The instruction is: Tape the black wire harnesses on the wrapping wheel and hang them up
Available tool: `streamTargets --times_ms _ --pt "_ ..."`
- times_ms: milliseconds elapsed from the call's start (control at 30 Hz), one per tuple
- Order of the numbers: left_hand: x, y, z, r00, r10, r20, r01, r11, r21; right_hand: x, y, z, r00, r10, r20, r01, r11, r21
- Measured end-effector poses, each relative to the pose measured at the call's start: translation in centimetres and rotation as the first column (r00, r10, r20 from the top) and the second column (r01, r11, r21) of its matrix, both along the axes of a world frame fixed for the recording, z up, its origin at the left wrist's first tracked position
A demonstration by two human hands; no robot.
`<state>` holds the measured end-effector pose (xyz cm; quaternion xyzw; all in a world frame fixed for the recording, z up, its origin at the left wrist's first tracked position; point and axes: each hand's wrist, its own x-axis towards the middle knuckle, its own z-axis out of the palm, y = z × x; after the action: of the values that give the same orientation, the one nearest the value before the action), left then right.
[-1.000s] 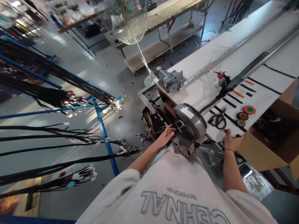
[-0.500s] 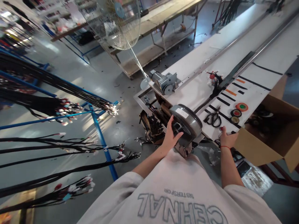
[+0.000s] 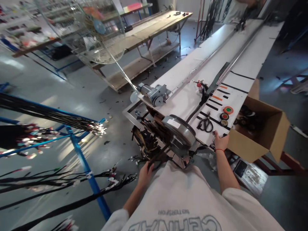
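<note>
A large dark-grey reel (image 3: 179, 133) with a white label stands at the near end of the long white workbench (image 3: 174, 77). From its lower side a dark strip (image 3: 160, 154) runs down to my left hand (image 3: 145, 173), whose fingers are closed round the strip's end. My right hand (image 3: 221, 141) grips the bench's near right edge, thumb on top and fingers partly hidden. Beside it lie black-handled scissors (image 3: 206, 124) and several tape rolls (image 3: 224, 116). A black wire harness (image 3: 203, 91) lies along the bench, its bundle leading towards the reel.
An open cardboard box (image 3: 255, 138) with dark rolls stands right of the bench. A motor (image 3: 154, 93) sits at the bench's left corner. On the left, a blue rack (image 3: 80, 157) carries hanging harnesses. A fan (image 3: 101, 51) stands beyond; a person is at the far end.
My left hand has left the reel's side, moved down and left, and closed on the dark strip, now drawn out. My right hand stays at the bench edge. The view has shifted.
</note>
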<state>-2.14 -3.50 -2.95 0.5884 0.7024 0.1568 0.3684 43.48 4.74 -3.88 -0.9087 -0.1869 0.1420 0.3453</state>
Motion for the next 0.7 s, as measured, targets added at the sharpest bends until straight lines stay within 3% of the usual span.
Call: streamTargets --times_ms 133,233,700 --pt "-0.7 -1.0 3.0 1.0 0.015 -0.021 -0.012 0.991 0.131 -0.1 -0.1 0.1 1.0 -0.005 0.004 0.005 1.0 -0.002" --pt "0.4 -0.5 4.1 1.0 -0.001 -0.03 0.006 0.985 0.173 -0.2 -0.1 0.3 1.0 -0.001 -0.006 0.001 1.0 -0.002" --pt "5.9 3.3 3.9 0.999 -0.016 0.038 0.01 0.987 0.163 -0.7 -0.2 1.0 0.999 -0.008 -0.037 0.008 1.0 0.007"
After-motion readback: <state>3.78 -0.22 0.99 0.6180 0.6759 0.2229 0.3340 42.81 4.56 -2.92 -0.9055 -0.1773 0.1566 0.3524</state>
